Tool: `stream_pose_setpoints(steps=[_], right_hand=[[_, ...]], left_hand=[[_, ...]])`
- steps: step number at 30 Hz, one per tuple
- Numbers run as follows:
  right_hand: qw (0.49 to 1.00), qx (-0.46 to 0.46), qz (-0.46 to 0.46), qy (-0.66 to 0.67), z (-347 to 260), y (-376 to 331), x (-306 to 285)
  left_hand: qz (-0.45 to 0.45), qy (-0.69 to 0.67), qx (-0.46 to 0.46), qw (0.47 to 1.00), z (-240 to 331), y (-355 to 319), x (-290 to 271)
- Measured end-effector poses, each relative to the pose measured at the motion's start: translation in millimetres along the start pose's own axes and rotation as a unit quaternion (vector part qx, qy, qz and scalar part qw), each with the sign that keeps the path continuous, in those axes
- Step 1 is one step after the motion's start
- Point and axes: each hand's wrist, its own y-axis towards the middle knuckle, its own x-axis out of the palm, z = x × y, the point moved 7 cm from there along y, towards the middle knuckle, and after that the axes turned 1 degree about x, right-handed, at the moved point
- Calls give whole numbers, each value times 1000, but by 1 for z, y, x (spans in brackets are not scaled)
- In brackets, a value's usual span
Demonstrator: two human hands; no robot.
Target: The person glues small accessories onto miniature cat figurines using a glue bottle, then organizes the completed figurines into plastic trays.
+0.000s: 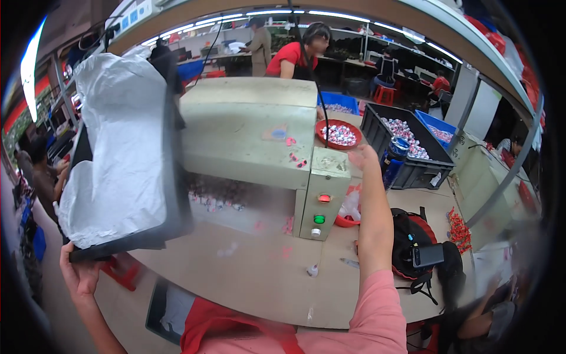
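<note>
My left hand (82, 272) grips the lower corner of a dark plastic crate (118, 250), which stands tilted at the left. A crumpled white sheet (127, 147) lines its inside. My right arm stretches past the machine's control post, and my right hand (364, 157) is just beside a red bowl (339, 145) full of small white, red and blue pieces. Its fingers look spread, with nothing visible in them. Between my arms stands a pale green machine (247, 130) with a wide opening, where a blurred mass of small pieces (221, 197) lies.
Behind the bowl are a black crate (436, 168) of similar pieces and blue bins (342, 100). A blue can (396, 153), a black and red bag (413, 236) with a phone (428, 255), and a small white piece (312, 271) are on the table. A person in red (289, 62) stands beyond the machine.
</note>
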Motion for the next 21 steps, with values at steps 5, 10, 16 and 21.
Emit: stream_pose_setpoints(steps=[5, 10, 16, 21], right_hand=[[999, -35, 0, -26, 16, -61, 24], [998, -47, 24, -32, 18, -70, 31], [998, -48, 6, -48, 18, -23, 41], [999, -32, 12, -42, 5, 13, 25]], left_hand=[[-34, 12, -90, 995, -34, 50, 64], [-63, 57, -145, 986, -60, 106, 131], [36, 67, -141, 987, -84, 175, 196], [82, 30, -152, 984, -120, 220, 258]])
